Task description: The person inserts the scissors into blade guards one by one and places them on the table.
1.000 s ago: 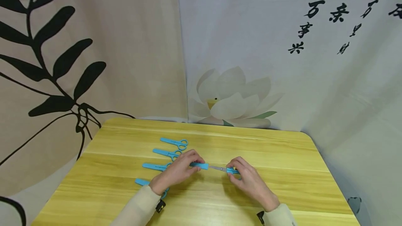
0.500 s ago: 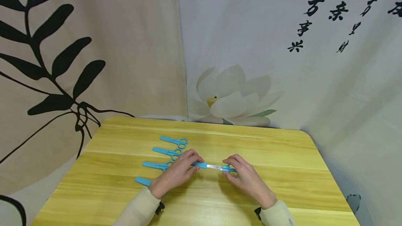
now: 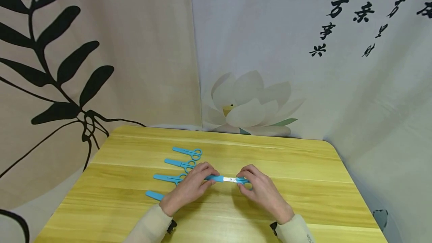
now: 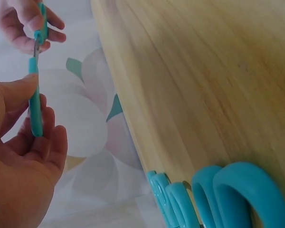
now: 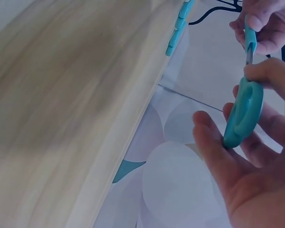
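My left hand (image 3: 206, 177) pinches a blue plastic blade sheath (image 3: 215, 178) just above the wooden table (image 3: 303, 183). My right hand (image 3: 245, 181) grips the blue handle of a small pair of scissors (image 3: 243, 180). A short stretch of the steel blade (image 3: 231, 179) shows between sheath and handle, with its tip inside the sheath. In the left wrist view the sheath (image 4: 35, 107) lies between thumb and fingers. The right wrist view shows the handle (image 5: 244, 111) held in my fingers, with the left hand (image 5: 263, 23) beyond.
Several more blue scissors with sheaths on lie in a column at the table's left: one (image 3: 187, 152) at the back, another (image 3: 180, 164), a third (image 3: 168, 178), and one (image 3: 153, 195) partly under my left forearm. Printed cloth hangs behind the table.
My right hand has moved left toward the left hand. The blade has slid further into the sheath, so less steel shows now.
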A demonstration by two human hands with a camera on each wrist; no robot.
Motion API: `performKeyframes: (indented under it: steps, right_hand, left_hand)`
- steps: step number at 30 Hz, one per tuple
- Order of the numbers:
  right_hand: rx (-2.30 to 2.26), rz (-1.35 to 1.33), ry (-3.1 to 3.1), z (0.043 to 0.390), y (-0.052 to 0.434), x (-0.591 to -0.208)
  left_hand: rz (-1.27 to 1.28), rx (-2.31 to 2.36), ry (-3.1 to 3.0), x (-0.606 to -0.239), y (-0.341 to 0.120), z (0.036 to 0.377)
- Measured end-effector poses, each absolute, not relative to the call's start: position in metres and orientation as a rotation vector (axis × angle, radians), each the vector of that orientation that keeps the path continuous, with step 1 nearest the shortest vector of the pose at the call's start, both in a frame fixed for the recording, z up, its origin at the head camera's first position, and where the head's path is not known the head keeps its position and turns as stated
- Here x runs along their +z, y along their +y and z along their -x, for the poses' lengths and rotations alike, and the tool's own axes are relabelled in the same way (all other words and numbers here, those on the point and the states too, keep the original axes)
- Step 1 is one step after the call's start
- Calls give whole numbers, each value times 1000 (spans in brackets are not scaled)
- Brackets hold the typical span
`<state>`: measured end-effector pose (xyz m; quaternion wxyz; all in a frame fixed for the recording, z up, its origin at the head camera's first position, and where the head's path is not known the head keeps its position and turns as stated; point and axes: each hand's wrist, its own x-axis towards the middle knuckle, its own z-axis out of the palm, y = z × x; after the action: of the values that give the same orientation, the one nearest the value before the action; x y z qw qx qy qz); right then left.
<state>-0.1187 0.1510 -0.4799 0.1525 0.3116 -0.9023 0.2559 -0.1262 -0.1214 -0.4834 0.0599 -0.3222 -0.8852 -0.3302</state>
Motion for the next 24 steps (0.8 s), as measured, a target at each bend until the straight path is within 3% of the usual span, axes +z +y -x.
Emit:
performKeyframes:
  steps: [24]
  right_hand:
    - [764, -991, -2638, 119, 140, -475]
  left_hand:
    - [1058, -1042, -2613, -489, -120, 124]
